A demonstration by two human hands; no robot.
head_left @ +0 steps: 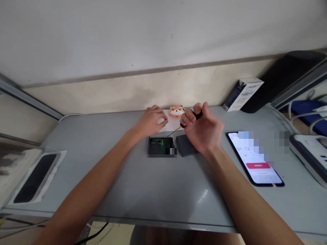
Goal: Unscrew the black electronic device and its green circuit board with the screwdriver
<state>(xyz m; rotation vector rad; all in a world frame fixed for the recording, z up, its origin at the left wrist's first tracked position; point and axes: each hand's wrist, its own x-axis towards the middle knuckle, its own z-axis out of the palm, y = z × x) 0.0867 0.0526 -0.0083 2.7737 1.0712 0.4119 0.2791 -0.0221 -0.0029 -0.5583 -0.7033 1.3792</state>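
My right hand is closed around the black handle of a small screwdriver, whose thin shaft points down and left toward an opened black device with a green circuit board. A dark grey cover plate lies just right of that device, partly under my right hand. My left hand rests curled on a white sheet behind the device, fingertips pinched together on something I cannot make out. An orange and white animal-shaped object sits between the two hands at the back.
A phone with a lit screen lies to the right on the grey table. A dark phone in white packaging lies far left. A blue and white box, a black object and a white power strip stand at the right.
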